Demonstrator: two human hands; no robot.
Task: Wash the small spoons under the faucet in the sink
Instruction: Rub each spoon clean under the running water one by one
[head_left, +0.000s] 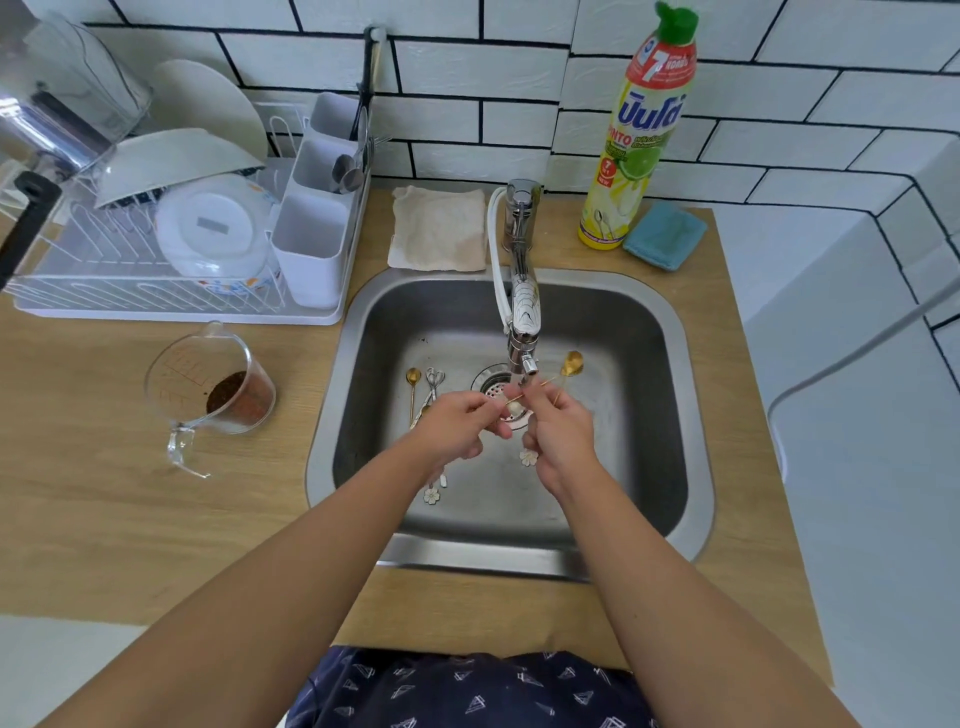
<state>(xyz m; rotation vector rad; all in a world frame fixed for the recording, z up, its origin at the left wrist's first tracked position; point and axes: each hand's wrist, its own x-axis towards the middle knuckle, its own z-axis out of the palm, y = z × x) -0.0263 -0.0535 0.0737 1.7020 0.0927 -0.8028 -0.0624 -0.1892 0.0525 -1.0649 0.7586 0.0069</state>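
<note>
Gleaming under the faucet (521, 291) nozzle, a small gold spoon (570, 365) is held over the sink (685, 415), its thin handle pinched in the curled fingers of the right hand (561, 431), the bowl raised just right of the nozzle. A second small piece with a pale tip is pinched by the left hand (457, 426); what exactly it is cannot be told. Both hands are met above the drain (491, 384), fingertips nearly touching. On the sink floor to the left, another gold spoon (413, 387) and a silver spoon (434, 382) are laid side by side, and two flower-shaped handle ends (432, 494) are seen near the wrists. Behind the sink, a folded cloth (439, 228) is spread on the counter (104, 493), with a dish soap bottle (636, 145) and a blue sponge (665, 236) to the right. A dish rack (171, 291) and a measuring cup (213, 389) holding brown grounds are placed on the left.
</note>
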